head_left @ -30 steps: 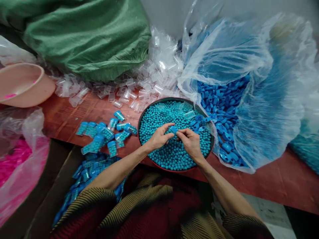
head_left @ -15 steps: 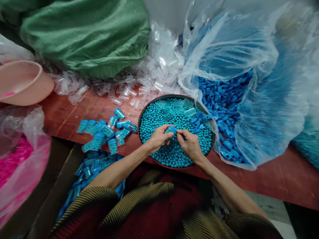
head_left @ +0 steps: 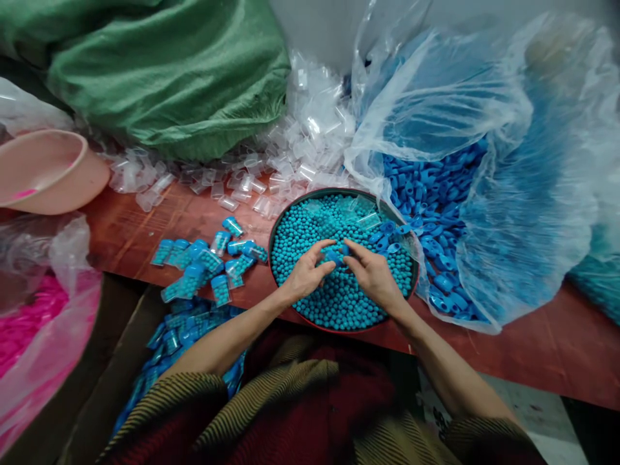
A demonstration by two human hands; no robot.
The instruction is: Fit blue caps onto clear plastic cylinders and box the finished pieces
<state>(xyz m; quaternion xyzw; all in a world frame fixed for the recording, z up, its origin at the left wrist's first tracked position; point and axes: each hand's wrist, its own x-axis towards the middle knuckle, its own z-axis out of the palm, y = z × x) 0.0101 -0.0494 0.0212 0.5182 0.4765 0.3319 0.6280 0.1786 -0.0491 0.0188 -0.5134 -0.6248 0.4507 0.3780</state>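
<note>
Over a round basin [head_left: 416,271] of small turquoise beads, my left hand [head_left: 310,270] holds a small clear container with blue in it between thumb and fingers. My right hand [head_left: 369,270] faces it from the right, its thumb and fingertips pinched on a small blue piece [head_left: 345,250]. Several blue caps [head_left: 382,245] and a few clear containers [head_left: 369,221] lie on the beads. Left of the basin, bead-filled containers with blue caps [head_left: 220,289] are grouped on the red table [head_left: 126,239].
Clear empty containers [head_left: 310,152] are heaped behind the basin, beside a green cloth sack [head_left: 169,77]. An open plastic bag [head_left: 523,213] of blue caps stands right. A pink bowl [head_left: 53,171] and a bag of pink pieces [head_left: 33,316] are left. Filled containers [head_left: 184,336] lie below the table edge.
My hands have shifted slightly, and the fingers of both are a little more spread around the blue pieces. The view has tilted slightly, moving the items at left a little down and right.
</note>
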